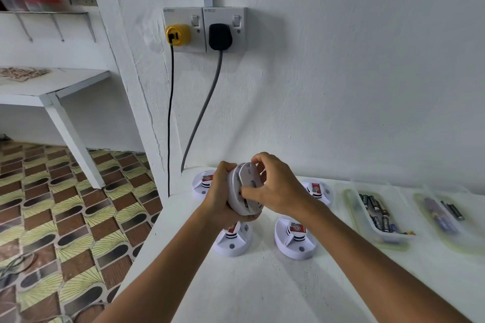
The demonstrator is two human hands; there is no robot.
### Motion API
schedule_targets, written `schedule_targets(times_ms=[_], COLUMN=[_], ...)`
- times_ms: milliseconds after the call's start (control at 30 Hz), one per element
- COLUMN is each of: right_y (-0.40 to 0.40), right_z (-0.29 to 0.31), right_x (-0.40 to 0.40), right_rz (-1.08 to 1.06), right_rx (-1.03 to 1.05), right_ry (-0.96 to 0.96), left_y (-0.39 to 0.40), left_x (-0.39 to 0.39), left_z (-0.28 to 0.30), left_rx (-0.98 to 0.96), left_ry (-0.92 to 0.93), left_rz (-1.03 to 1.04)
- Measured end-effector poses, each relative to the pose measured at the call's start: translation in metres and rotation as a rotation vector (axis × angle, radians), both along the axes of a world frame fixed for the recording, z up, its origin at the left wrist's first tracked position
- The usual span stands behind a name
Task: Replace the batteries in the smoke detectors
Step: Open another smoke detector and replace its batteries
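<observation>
Above the counter's [262, 283] left edge the smoke detector [245, 191] is held on edge, back plate facing right; the left hand [219, 195] cups its body; the right hand [275, 189], nearer that plate, grips it.

detectors [232, 240] white, red labels | counter [262, 288] white | wall [341, 73] pale grey-white | plugs: yellow [178, 34], black [220, 36] | cords: black [170, 118], grey [202, 110] | floor [52, 217] brown, black ovals, yellow-green fans | batteries [378, 214] black, gold
</observation>
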State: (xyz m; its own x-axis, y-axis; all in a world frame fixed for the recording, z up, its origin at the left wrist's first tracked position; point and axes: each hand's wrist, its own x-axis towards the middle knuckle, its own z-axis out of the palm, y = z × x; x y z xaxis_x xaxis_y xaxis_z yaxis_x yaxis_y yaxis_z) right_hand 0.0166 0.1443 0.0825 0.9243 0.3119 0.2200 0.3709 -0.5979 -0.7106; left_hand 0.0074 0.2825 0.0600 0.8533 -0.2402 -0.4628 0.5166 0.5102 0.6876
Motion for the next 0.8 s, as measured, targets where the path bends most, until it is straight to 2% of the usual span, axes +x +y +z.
schedule_targets(times_ms=[167, 400, 567, 700, 800], right_y=[0.001, 0.000, 0.007, 0.001, -0.001], right_z=[-0.003, 0.001, -0.004, -0.002, -0.005], right_x=[0.004, 0.014, 0.014, 0.024, 0.028], right_rz=[0.046, 0.070, 0.060, 0.028, 0.000], right_rx=[-0.051, 0.115, 0.039, 0.311, 0.315], right_ry=[-0.050, 0.076, -0.005, 0.245, 0.225], left_y=[0.003, 0.010, 0.011, 0.018, 0.019], left_x=[0.007, 0.016, 0.022, 0.025, 0.025], left_z=[-0.004, -0.008, -0.010, -0.012, -0.014], left_rx=[-0.005, -0.026, -0.050, -0.056, -0.075], left_ry=[0.071, 0.071, 0.076, 0.097, 0.092], left_rz=[-0.003, -0.044, -0.058, -0.066, -0.072])
